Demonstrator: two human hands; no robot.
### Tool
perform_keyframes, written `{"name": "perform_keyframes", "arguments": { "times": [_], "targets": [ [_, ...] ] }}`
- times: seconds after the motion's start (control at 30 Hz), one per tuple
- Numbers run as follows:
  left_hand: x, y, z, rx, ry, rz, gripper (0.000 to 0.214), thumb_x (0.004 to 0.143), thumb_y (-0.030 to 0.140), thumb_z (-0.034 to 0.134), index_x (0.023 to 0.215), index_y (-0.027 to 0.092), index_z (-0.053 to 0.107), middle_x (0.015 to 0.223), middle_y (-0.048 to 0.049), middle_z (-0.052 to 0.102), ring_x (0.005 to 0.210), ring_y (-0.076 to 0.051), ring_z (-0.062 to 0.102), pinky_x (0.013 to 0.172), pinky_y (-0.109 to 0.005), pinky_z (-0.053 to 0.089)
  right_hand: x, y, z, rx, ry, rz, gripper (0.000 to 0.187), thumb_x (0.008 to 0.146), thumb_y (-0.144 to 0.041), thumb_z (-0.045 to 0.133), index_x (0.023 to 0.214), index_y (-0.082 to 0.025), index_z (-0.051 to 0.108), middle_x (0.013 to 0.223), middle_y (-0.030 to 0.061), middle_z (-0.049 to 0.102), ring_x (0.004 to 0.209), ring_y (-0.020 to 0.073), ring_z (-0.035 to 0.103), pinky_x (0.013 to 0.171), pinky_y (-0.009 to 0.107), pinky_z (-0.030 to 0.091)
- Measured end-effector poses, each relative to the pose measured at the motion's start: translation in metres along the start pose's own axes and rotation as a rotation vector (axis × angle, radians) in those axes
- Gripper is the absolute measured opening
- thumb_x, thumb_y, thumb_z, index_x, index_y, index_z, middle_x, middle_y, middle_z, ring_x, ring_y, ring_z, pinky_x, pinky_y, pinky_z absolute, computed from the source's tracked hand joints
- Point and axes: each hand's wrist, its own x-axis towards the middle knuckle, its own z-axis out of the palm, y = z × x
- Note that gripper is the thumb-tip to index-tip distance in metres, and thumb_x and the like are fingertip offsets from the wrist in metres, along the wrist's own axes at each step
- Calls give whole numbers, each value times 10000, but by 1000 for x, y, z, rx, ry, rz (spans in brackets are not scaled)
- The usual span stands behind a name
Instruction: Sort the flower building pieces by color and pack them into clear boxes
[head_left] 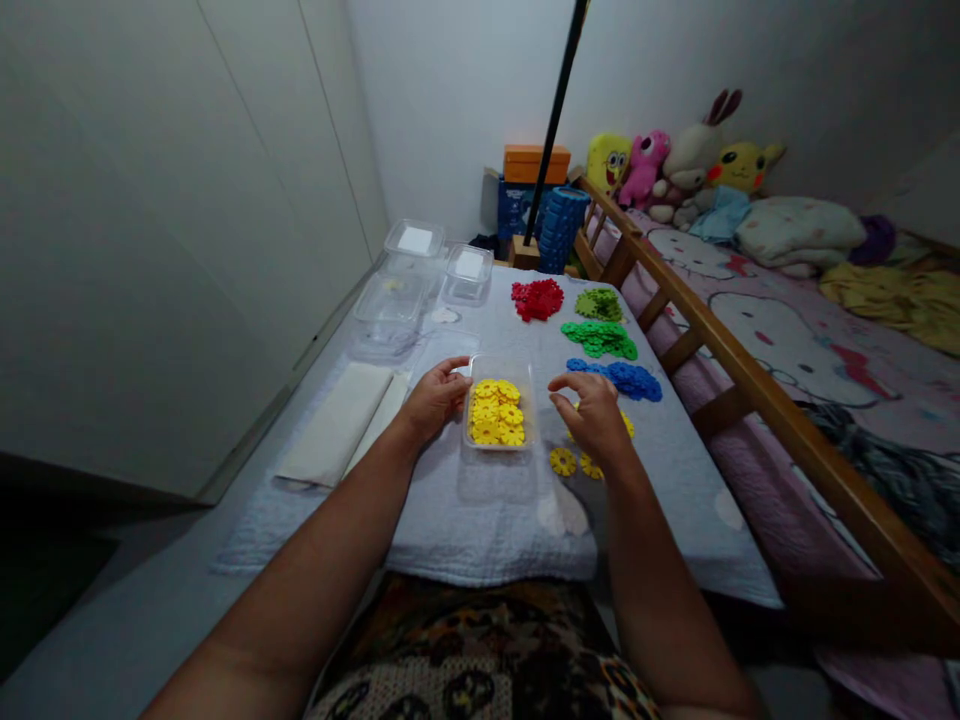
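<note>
Leopard-patterned clothing showed beneath two bare forearms at the near edge of a cloth-covered table, where the soft covering posed the broadest risk: a dragging arm could ruck it and shift everything on top. Next in size came the clear plastic container, open-topped and probably light, which could slide or tip under an uneven push and spill its contents. A blue disc pile near the surface's right edge lay just beyond the right hand; a wide sweep might mix colours. Smallest in the frame, loose yellow discs could be knocked toward the near edge by a low wrist.

Between the hands, around the middle of the surface, stood the container. The left hand curled at its left wall, touching, though whether the fingers truly gripped the rim could not be told. Apart from the opposite wall hung the right hand, thumb and forefinger parted, nothing visible between them. Inside, overlapping yellow notched discs filled the container's nearer part, while the loose ones lay below and beside the right hand, partly hidden by it.
</note>
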Motion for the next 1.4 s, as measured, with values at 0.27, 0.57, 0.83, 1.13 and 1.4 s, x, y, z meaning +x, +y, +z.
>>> {"name": "perform_keyframes", "arguments": {
  "times": [0.27,0.57,0.83,1.13,1.4],
  "targets": [
    [0,0,0,-4,-4,-1,593,617,269,857,1158,182,630,616,86,532,473,-68,477,459,-181,372,-16,50,-14,-261,-153,175,190,828,-216,648,935,-257,800,1172,83,716,1178,326,539,1039,501,301],
    [2,0,0,-10,-9,14,579,604,248,852,1134,173,630,603,96,502,461,-64,446,445,-186,355,-30,58,0,-392,-205,133,298,766,-180,702,1032,-292,776,1264,75,651,1248,342,459,1077,536,245],
    [3,-3,-2,-5,-38,7,614,620,288,862,1174,180,622,619,88,520,445,-68,457,431,-188,341,-26,49,-8,-305,-183,184,144,788,-181,674,865,-254,771,1085,81,685,1104,296,519,982,456,317],
    [2,-1,-1,-1,-31,-4,607,615,274,860,1170,192,626,617,87,529,466,-81,502,446,-184,371,-13,19,-24,135,-110,56,126,857,-277,632,821,-233,744,884,42,750,902,233,651,894,386,412],
    [0,1,0,-12,-11,-9,606,616,257,862,1172,183,632,631,77,558,511,-93,557,490,-190,422,18,-35,10,124,-124,-41,101,847,-193,650,872,-233,739,887,28,759,930,223,644,1043,465,343]
  ]
}}
